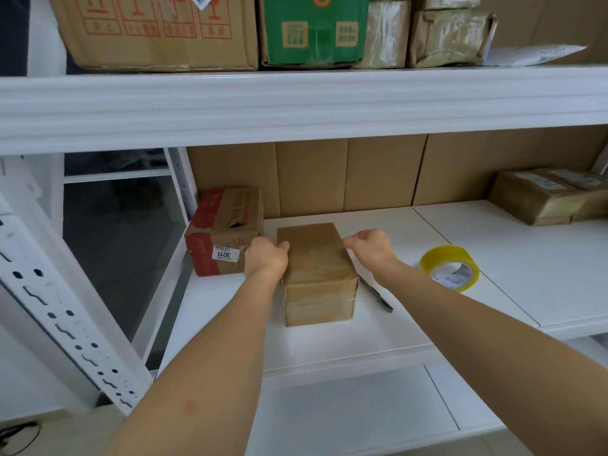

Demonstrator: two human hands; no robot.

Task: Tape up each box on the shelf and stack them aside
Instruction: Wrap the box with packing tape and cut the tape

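A plain brown taped box (316,274) stands on the white shelf (411,251) in front of me. My left hand (265,258) grips its left side, thumb on the top edge. My right hand (370,246) grips its right side, fingers curled over the top edge. A roll of yellowish clear tape (449,268) lies flat on the shelf to the right of the box. A dark cutter or pen (378,296) lies between box and tape. A red-and-brown box (223,232) with a 3011 label sits to the left.
Taped brown parcels (549,197) sit at the far right of the shelf. Cardboard sheets (362,172) line the back. The upper shelf (296,103) holds large cartons and a green box (312,28). A white perforated upright (65,311) stands at the left.
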